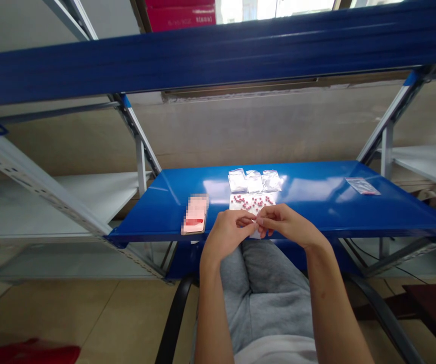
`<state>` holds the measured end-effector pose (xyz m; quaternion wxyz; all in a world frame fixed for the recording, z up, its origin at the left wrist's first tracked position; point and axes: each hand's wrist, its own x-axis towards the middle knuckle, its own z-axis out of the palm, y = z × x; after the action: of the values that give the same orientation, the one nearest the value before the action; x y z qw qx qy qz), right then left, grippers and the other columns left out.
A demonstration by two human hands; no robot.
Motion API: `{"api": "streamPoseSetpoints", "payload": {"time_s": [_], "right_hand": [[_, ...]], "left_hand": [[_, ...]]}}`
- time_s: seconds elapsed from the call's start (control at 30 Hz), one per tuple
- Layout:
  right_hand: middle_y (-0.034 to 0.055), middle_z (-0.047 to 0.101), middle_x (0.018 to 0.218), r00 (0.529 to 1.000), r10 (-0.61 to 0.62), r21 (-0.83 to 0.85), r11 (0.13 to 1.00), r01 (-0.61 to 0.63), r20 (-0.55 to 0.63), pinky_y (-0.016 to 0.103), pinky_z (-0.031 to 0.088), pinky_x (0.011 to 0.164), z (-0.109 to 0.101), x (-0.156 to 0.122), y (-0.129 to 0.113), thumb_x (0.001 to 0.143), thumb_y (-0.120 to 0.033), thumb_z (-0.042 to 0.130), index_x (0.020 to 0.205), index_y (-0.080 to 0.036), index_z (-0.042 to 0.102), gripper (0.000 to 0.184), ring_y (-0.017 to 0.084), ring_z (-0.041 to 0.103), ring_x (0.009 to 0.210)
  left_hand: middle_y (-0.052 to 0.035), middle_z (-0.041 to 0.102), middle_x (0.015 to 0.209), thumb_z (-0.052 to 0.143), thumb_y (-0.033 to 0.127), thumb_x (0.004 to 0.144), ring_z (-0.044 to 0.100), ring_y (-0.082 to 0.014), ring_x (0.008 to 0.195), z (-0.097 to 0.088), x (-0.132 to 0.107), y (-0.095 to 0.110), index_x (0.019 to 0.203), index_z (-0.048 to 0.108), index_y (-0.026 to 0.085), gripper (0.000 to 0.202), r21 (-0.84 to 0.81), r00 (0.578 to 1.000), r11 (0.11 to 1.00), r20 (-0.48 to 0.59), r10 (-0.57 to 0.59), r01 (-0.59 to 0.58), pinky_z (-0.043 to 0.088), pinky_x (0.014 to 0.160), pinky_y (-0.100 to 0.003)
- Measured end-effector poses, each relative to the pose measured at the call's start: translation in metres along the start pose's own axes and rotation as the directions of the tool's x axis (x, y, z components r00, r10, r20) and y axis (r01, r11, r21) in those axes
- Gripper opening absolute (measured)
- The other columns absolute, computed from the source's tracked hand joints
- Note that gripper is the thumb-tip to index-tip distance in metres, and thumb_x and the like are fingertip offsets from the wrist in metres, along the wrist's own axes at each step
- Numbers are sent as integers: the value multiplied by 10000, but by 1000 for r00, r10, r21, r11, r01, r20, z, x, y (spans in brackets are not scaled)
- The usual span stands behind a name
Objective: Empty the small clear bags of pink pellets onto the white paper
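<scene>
The left hand (227,235) and right hand (288,226) pinch a small pale piece (255,221) over a blue steel shelf (316,189).

Left to right: a blurred pink packet (195,215) lies at the shelf's near edge; both hands are closed, fingertips meeting on the piece, too hidden to name, just above a white sheet (251,203) dotted with red beads; three clear plastic bags (254,181) lie in a row beyond it; another bag (362,186) lies far right.
</scene>
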<state>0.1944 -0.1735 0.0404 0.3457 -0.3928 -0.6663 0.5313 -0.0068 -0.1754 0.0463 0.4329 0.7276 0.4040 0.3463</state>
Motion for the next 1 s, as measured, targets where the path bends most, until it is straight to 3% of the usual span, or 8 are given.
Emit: {"api": "streamPoseSetpoints", "payload": {"time_s": [0.37, 0.63, 0.77, 0.9, 1.0], "right_hand": [[16, 662, 656, 998, -15, -54, 998, 12, -62, 264, 469, 615, 9, 4, 0, 831, -315, 618, 726, -178, 637, 174, 148, 616, 624], [-32, 556, 533, 962, -32, -346, 936, -67, -271, 251, 325, 540, 19, 12, 2, 765, -205, 504, 605, -201, 525, 162, 118, 496, 539], [-42, 531, 515, 954, 16, -360, 924, -128, -300, 253, 304, 535, 22, 12, -3, 742, -199, 515, 586, -200, 508, 157, 111, 470, 529], [-37, 535, 499, 955, 69, -307, 938, -160, -288, 253, 310, 514, 25, 11, -8, 743, -207, 521, 568, -199, 523, 175, 111, 471, 510], [-32, 549, 505, 954, 59, -253, 958, -137, -295, 252, 328, 520, 26, 11, -7, 761, -217, 522, 579, -200, 527, 183, 115, 493, 516]], "left_hand": [[-39, 816, 891, 647, 195, 867, 771, -207, 829, -4, 0, -1, 941, 794, 188, 165, 80, 996, 997, -90, -14, 21, 564, 728, -264], [-18, 787, 813, 602, 113, 869, 729, -178, 759, 3, 3, 6, 904, 761, 211, 190, 378, 981, 925, -187, 40, 34, 492, 698, -258], [11, 730, 738, 590, 78, 864, 677, -171, 713, -3, 4, 4, 943, 727, 221, 213, 468, 947, 880, -311, 81, 78, 459, 673, -256], [-4, 737, 840, 535, 92, 916, 670, -171, 782, -9, 2, -1, 874, 753, 227, 259, 491, 958, 871, -252, 134, 7, 476, 740, -274], [-41, 757, 988, 485, 57, 927, 695, -189, 915, -7, 1, 0, 928, 791, 221, 347, 498, 965, 866, -205, 164, -41, 501, 847, -302]]}}
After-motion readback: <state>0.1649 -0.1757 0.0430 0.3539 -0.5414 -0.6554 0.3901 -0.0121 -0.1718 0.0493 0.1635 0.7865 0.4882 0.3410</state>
